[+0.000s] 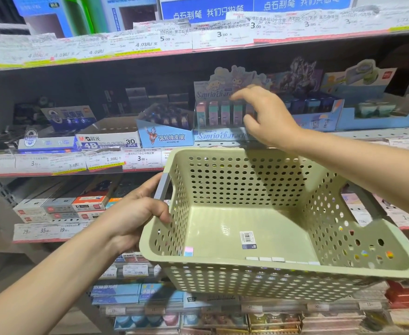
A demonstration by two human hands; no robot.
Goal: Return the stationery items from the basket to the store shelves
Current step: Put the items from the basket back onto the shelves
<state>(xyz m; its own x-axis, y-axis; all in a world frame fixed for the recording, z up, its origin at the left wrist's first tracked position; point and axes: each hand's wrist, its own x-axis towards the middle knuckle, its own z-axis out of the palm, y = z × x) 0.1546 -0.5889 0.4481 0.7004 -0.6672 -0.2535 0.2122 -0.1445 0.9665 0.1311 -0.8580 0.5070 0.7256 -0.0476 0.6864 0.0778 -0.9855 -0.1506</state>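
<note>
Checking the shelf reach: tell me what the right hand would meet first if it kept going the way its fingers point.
Probably the Sanrio display box: the right hand reaches toward its row of pastel items, fingertips apparently almost there, though depth is unclear.

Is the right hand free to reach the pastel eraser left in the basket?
Probably yes: the right hand is up at the shelf display box, the basket is open-topped, and nothing covers the eraser.

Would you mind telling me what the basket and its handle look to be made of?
The basket looks like moulded plastic, pale green with a soft sheen: its walls are punched with even round holes and its rim is smoothly rounded. The handle, gripped by the left hand, is a grey bar, perhaps plastic or metal; the look leaves that open.
</note>
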